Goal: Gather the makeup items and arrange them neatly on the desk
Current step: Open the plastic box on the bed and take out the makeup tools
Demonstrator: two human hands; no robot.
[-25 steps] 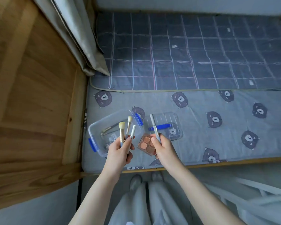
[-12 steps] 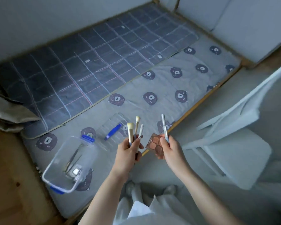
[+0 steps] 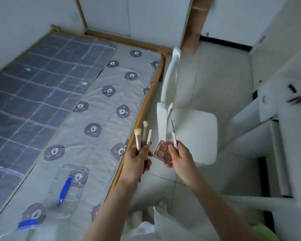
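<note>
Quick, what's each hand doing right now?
Left hand: grips two cream-bristled makeup brushes and a white pencil-shaped stick.
Right hand: holds a clear-cased brown eyeshadow palette and a slim silver pen.

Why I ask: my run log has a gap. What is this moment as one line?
left hand: grips brushes | right hand: holds palette, slim pen | place: between bed, chair | desk: not reached

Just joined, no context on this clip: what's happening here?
A person stands beside the bed. The left hand grips two makeup brushes and a white stick; the right hand holds an eyeshadow palette and a slim pen-like tool. A clear lid lies on the bed. Nothing held has reached the desk at far right; a white chair stands between.
</note>
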